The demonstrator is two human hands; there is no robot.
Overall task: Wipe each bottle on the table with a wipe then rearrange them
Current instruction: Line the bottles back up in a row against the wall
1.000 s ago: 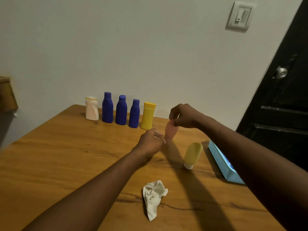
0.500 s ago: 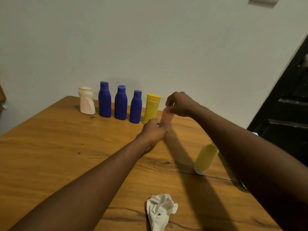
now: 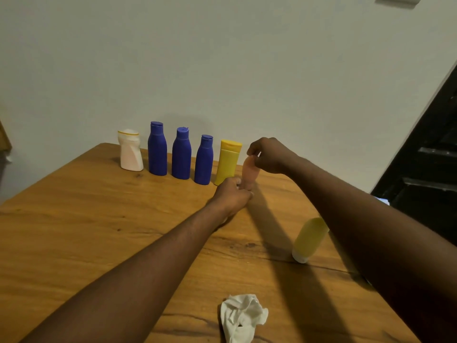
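Right beside the yellow bottle at the row's end, I'm holding the small pink bottle upright. My right hand pinches its top and my left hand pinches its base. Nearer me, the crumpled wipe lies on the table, and a pale yellow bottle stands cap-down under my right forearm.

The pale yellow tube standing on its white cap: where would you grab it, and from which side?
Grip the pale yellow tube round its wide body, above the white cap, coming from its left: it stands cap-down, likely top-heavy, so a low pinch could tip it, and the right forearm crosses close on its right.
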